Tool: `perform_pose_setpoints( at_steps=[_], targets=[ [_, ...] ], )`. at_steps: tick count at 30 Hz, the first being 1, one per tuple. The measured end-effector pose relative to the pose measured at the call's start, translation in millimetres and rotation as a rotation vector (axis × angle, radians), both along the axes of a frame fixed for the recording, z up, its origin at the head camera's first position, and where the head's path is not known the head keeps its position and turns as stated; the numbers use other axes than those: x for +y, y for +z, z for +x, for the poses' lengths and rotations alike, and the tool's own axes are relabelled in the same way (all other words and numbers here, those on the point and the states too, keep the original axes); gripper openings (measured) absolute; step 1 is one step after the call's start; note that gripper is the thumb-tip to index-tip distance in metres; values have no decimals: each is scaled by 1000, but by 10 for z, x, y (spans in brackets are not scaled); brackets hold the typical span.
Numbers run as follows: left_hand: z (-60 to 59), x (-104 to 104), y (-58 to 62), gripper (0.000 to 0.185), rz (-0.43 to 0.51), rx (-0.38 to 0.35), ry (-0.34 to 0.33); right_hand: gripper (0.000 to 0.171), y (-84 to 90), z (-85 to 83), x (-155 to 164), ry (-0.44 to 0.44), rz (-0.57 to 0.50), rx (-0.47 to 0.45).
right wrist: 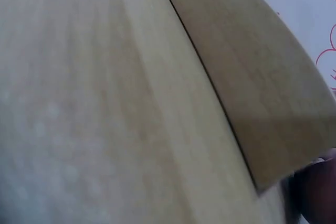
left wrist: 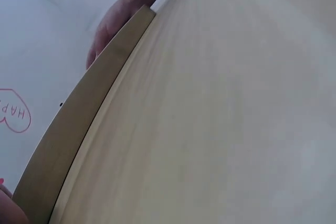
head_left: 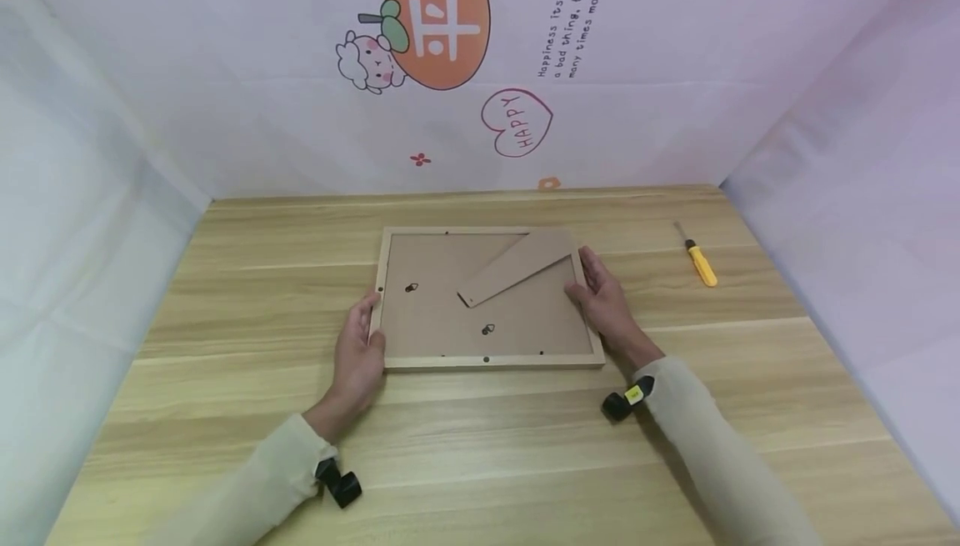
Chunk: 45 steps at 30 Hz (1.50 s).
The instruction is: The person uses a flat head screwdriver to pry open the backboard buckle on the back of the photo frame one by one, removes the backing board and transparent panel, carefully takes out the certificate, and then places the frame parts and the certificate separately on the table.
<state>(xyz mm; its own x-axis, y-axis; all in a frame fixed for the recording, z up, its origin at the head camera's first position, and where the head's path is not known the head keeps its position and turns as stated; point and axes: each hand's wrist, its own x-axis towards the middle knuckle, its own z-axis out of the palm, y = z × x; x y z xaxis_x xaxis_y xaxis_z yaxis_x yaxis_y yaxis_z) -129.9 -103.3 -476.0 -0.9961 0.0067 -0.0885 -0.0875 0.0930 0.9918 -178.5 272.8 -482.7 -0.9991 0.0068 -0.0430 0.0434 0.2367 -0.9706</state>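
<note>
A wooden picture frame (head_left: 450, 363) lies back side up on the table, its brown backing board (head_left: 420, 321) showing. Slanted across the board is a flat stand leg (head_left: 510, 269), with two small metal hangers nearby. My left hand (head_left: 358, 358) grips the frame's left side, thumb at the near left corner. On the opposite side my right hand (head_left: 609, 306) holds the right edge, its thumb over the rim and its fingers along the outside. Both wrist views show the frame's near side (left wrist: 89, 108) low on the tabletop; the right hand's fingers are mostly hidden in the right wrist view.
A screwdriver (head_left: 701, 265) with a yellow handle lies to the right of the frame, tip pointing away. The wood-grain table (head_left: 247, 279) is bordered by white cloth walls (head_left: 262, 112), the back one printed with cartoon pictures and lettering.
</note>
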Motion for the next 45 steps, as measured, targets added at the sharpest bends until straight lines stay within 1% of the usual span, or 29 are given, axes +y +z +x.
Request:
perform_pose_setpoints(
  at_steps=[3, 7, 11, 15, 18, 20, 26, 28, 32, 39, 45],
  targets=[
    [46, 33, -2, 60, 16, -7, 29, 74, 6, 5, 0, 11, 9, 9],
    [75, 53, -7, 63, 20, -20, 36, 71, 25, 17, -8, 17, 18, 22],
    [79, 38, -12, 66, 10, -26, 13, 68, 21, 16, -2, 17, 40, 19],
    [55, -2, -7, 68, -10, -18, -22, 67, 3, 5, 14, 29, 59, 21],
    [1, -33, 1, 70, -20, -9, -56, 67, -9, -1, 31, 40, 63, 27],
    [-58, -51, -3, 69, -29, 0, -73, 67, -13, 0, 40, 42, 66, 24],
    [-284, -83, -24, 71, -66, 5, -81, 68, -13, 3, 50, 53, 88, 7],
    [-342, -84, -27, 72, -67, 20, -87, 68, -17, -2, 52, 62, 92, 11],
    [-393, -79, -33, 73, -46, 42, -99, 67, -16, -9, 57, 81, 83, 29],
    [-364, -55, -41, 70, -42, 64, -102, 67, -1, -7, 66, 82, 102, 45],
    [-321, -50, -44, 70, -48, 58, -88, 66, -19, -9, 61, 94, 99, 38]
  ],
)
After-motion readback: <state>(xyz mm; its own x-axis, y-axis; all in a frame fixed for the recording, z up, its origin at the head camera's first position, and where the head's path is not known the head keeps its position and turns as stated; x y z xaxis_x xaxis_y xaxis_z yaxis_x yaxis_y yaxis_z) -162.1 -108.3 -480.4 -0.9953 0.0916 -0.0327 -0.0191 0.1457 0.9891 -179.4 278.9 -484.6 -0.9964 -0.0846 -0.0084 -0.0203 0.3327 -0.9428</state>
